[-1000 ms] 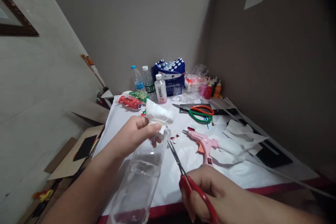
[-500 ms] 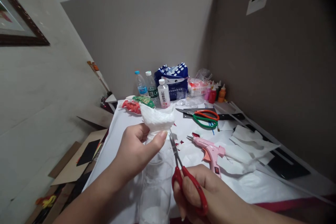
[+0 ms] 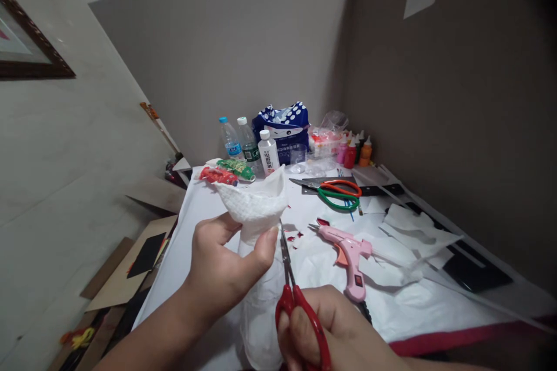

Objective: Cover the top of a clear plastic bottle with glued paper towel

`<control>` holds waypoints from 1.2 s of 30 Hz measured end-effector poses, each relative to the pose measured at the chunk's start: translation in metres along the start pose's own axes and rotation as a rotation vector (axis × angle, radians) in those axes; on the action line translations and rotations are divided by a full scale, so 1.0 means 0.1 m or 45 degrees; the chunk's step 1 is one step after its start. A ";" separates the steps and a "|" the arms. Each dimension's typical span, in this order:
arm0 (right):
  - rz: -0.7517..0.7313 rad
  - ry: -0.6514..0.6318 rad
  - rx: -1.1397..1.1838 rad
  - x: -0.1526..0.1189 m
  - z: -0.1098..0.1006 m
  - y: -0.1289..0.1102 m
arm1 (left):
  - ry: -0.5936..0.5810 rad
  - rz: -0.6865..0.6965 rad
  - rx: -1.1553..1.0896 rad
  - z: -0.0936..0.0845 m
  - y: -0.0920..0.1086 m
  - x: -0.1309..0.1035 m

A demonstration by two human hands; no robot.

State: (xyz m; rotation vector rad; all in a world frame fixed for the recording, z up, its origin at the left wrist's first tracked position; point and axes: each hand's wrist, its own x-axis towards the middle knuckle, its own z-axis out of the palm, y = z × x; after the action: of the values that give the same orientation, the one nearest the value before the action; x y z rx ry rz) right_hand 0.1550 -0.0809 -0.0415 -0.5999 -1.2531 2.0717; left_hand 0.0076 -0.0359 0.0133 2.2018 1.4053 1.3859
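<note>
My left hand [image 3: 230, 261] is wrapped round the neck of a clear plastic bottle [image 3: 262, 313], where a white cloth-like sheet [image 3: 256, 204] covers the top and flares outward. The bottle stands upright, its base near the lower frame edge. In my right hand [image 3: 322, 324] are small red-handled scissors [image 3: 289, 284], fingers through the loops. Their blades point up, nearly together, with the tips beside the right edge of the white sheet, close to my left thumb. Whether the blades touch the sheet is too small to tell.
Right of my hands lie a pink glue gun [image 3: 348, 249], large scissors with green and orange handles [image 3: 339, 194] and white scraps [image 3: 418, 237]. Bottles [image 3: 268, 153], a blue bag [image 3: 285, 133] and paint bottles [image 3: 349, 155] stand at the back.
The white sheet has opened wider and tilted, showing its hollow inside. The red scissors have moved slightly left and their blades have closed further. The view has shifted a little.
</note>
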 end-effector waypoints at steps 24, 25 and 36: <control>-0.096 0.032 -0.057 -0.04 0.02 -0.01 | 0.113 0.075 0.166 0.01 -0.06 -0.05; -0.078 0.047 -0.061 -0.04 0.03 -0.01 | 0.113 0.071 0.165 0.01 -0.06 -0.05; -0.062 0.025 -0.010 -0.01 0.06 -0.11 | 0.112 0.014 0.095 0.02 -0.08 -0.05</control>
State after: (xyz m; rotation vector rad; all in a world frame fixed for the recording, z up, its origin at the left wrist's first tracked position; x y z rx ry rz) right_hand 0.1549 -0.0816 -0.0287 -0.5862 -1.2533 2.0177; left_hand 0.0040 -0.0351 0.0041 2.2222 1.4996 1.4740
